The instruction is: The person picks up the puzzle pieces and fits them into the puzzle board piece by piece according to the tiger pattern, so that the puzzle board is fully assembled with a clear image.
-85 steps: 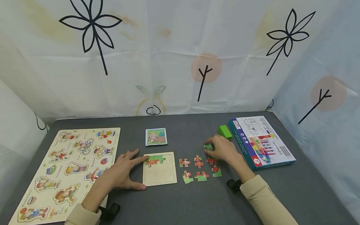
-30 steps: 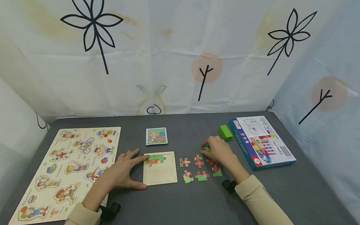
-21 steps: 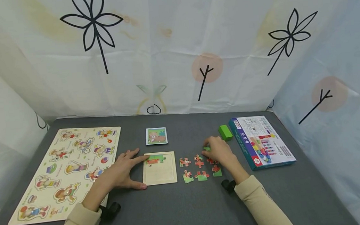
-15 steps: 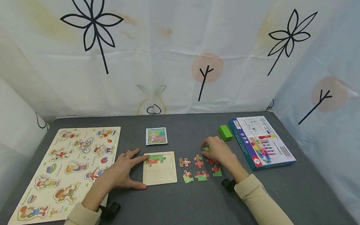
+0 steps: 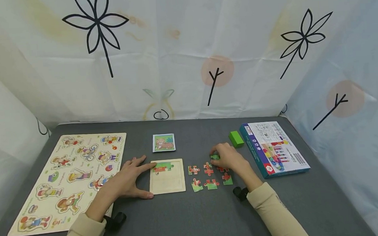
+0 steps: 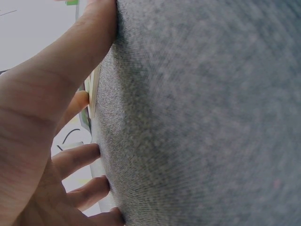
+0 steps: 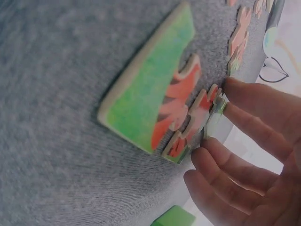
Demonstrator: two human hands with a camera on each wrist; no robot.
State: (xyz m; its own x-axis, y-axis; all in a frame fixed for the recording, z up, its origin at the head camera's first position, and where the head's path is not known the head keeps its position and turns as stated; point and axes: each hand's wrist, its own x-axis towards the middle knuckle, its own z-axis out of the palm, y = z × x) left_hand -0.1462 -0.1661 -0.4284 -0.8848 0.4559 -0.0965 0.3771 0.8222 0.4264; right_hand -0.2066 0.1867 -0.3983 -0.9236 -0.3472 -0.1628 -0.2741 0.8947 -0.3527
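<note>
In the head view my left hand (image 5: 127, 181) lies spread at the left side of a square wooden puzzle tray (image 5: 167, 183). Its index fingertip touches the upper left corner and its thumb is at the lower left corner. Joined green and red jigsaw pieces (image 5: 163, 167) fill part of the tray's top row. My right hand (image 5: 229, 157) pinches a mostly green jigsaw piece (image 5: 215, 157) between thumb and fingers, close over the table. Several loose red and green pieces (image 5: 208, 170) lie in rows just below; a corner piece (image 7: 150, 89) looms large in the right wrist view.
A small picture card (image 5: 163, 143) lies behind the tray. A large board with figures (image 5: 65, 183) covers the left. At the right are a green block (image 5: 236, 139) and a flat printed box (image 5: 275, 148). White decorated cloth (image 5: 178, 53) hangs around the dark table.
Since the earliest frame, my right hand has shifted slightly left with the green jigsaw piece, a little away from the green block. The left hand and tray stay put.
</note>
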